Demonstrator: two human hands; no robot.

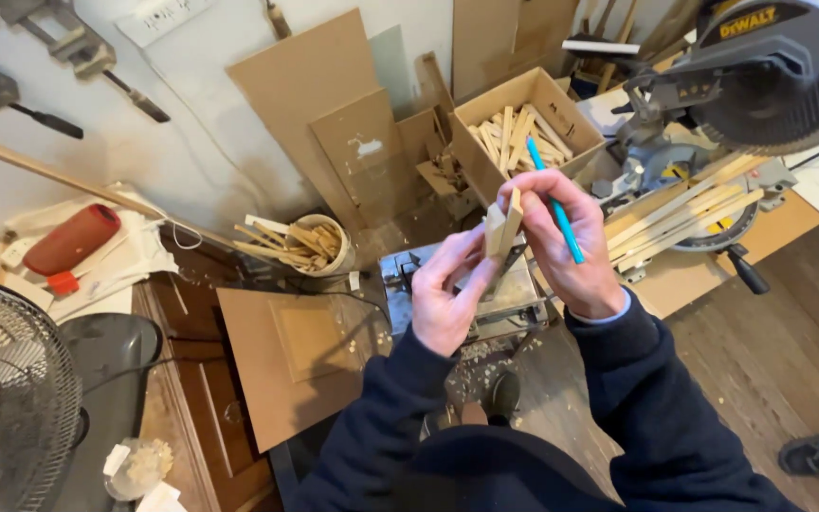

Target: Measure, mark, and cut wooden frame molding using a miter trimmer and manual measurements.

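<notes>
My left hand [447, 299] has its grip closed on a small wooden block [502, 228], thumb and fingertips pinching its lower edge so it stands upright in front of me. My right hand [566, 248] grips the same block from the other side, fingers curled over its top corner, and it also holds a teal pencil [554, 201] slanting up past the knuckles, tip end down toward my wrist. So both grips are narrow and full: block between them, pencil in the right alone.

Taking the block as my landmark: directly below it sits a small metal machine [490, 294] with wood shavings scattered round its base on the floor. Up and just to the right of the block stands an open cardboard box [561, 114] full of pale wood sticks. Farther right of the block is the miter saw [760, 85], with long thin wood strips [689, 213] lying across its base. Left of the block, a round bucket [319, 245] holds more stick offcuts, and behind it flat brown boards [334, 104] lean on the white wall. Well down and left of the block lies a flat board panel [291, 356]; far left, a red cylinder [73, 239] rests on white paper, and a wire fan [7, 403] fills the corner.
</notes>
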